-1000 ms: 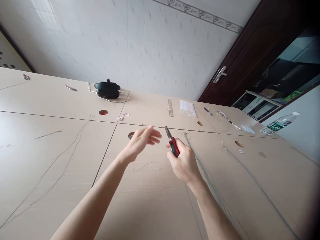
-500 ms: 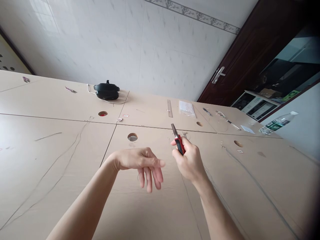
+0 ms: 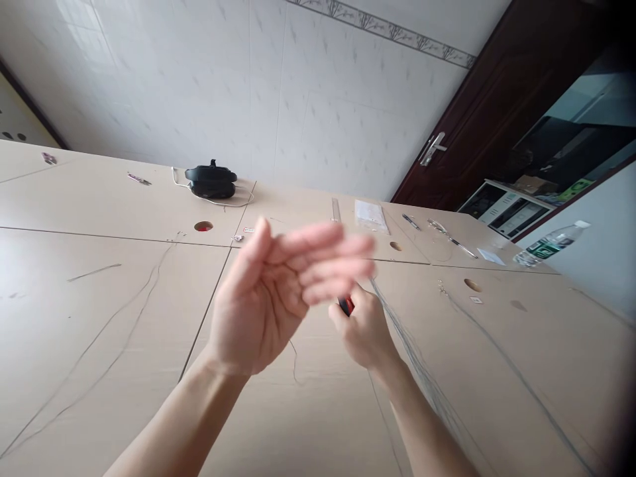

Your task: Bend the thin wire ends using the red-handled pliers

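My left hand point(image 3: 268, 298) is raised in front of me, palm turned towards me, fingers stretched out and blurred, with nothing in it. Just right of it and partly behind its fingertips, my right hand point(image 3: 365, 324) is closed around a red-and-black-handled tool point(image 3: 346, 305). The tool's grey metal end is hidden behind the left fingers. Beside my right forearm a bundle of thin grey strands point(image 3: 417, 361) runs along the table. A short loose strand point(image 3: 295, 364) lies below my left hand.
On the table point(image 3: 99, 344) lie a black device with a white cable point(image 3: 211, 182), a ruler point(image 3: 335, 209), a plastic packet point(image 3: 370, 215), a pen point(image 3: 411, 222) and a water bottle point(image 3: 551, 244). More long strands point(image 3: 521, 374) stretch at the right. Round holes point(image 3: 473, 285) pierce the tabletop.
My left hand has turned from hanging fingers-down to palm towards me and risen, now covering the tool's metal end. My right hand has shifted slightly left and down, still holding the tool.
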A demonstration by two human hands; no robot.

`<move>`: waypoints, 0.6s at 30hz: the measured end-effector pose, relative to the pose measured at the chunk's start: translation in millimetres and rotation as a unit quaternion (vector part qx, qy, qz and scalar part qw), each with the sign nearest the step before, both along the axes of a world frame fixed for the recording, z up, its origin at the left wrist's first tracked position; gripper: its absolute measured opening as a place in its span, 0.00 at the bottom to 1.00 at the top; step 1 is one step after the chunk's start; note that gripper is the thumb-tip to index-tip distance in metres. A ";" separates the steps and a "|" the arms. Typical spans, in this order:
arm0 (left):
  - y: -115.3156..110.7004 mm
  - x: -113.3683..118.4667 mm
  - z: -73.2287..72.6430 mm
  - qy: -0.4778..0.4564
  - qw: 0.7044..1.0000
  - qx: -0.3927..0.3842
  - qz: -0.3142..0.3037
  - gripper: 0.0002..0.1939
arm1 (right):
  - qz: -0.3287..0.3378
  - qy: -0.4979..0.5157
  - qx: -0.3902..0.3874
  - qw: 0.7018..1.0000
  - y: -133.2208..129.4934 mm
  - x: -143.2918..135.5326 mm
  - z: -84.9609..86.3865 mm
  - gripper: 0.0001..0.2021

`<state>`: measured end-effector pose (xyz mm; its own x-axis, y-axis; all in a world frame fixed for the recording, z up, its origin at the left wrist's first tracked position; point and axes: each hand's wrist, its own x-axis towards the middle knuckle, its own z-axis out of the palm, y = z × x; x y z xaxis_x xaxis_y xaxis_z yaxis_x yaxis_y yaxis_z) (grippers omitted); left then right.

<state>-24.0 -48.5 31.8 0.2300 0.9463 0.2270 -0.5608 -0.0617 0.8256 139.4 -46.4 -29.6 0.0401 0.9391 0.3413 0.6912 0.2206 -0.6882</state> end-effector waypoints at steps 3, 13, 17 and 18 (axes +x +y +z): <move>4.6 6.1 6.1 -0.033 0.986 0.028 0.161 0.25 | 0.014 0.012 -0.044 0.999 -1.5 -1.4 0.4 0.05; 32.5 20.6 -41.1 0.209 0.971 -0.040 0.108 0.22 | 0.022 0.033 -0.036 0.999 -2.0 -1.4 4.7 0.05; 31.1 21.0 -40.2 0.295 0.953 -0.011 0.068 0.22 | 0.022 0.026 -0.030 0.999 -1.0 -0.1 3.8 0.06; 30.4 20.6 -38.6 0.304 0.950 -0.017 0.065 0.22 | 0.023 0.024 -0.029 0.999 -0.9 -0.1 3.3 0.06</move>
<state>-3.4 -18.1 -6.7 0.1906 0.9799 0.0586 0.0308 -0.0656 0.9974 139.3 -47.4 -26.2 0.0114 0.9587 0.2841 0.6471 0.2096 -0.7331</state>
